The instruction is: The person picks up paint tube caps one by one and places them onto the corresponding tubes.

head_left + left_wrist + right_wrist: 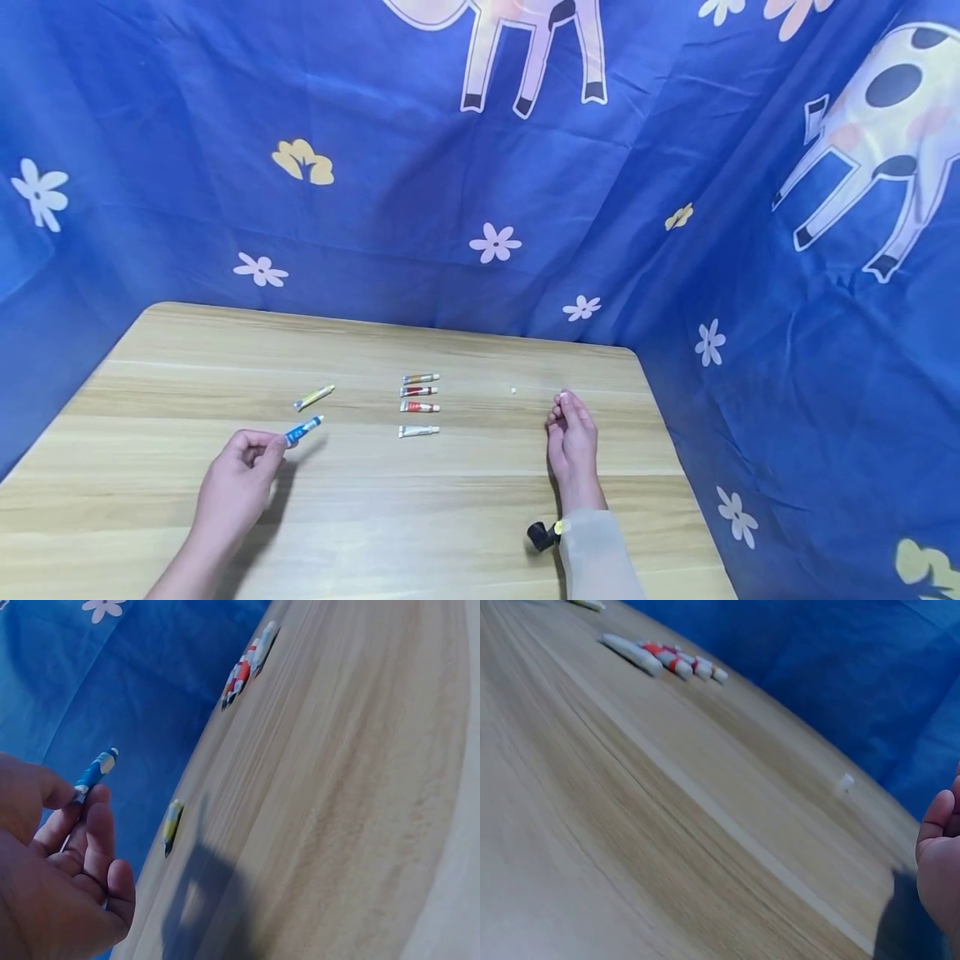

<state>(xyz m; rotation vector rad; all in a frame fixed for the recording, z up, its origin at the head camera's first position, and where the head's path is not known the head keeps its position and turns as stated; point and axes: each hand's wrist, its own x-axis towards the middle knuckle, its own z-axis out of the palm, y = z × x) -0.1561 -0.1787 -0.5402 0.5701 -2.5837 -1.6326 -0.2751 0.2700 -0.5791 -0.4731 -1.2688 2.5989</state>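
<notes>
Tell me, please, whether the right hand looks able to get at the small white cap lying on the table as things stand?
Probably yes. The right hand rests on the table just right of the small white cap, with only bare wood between them. Its fingers seem to pinch something small already, which might hamper picking it up.

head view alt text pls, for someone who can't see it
A person's left hand pinches a small blue paint tube above a wooden table, while the right hand rests on the table with fingers curled. Four small tubes lie in a column at the centre, a yellow tube lies to their left, and blue cartoon-print fabric hangs behind.
</notes>
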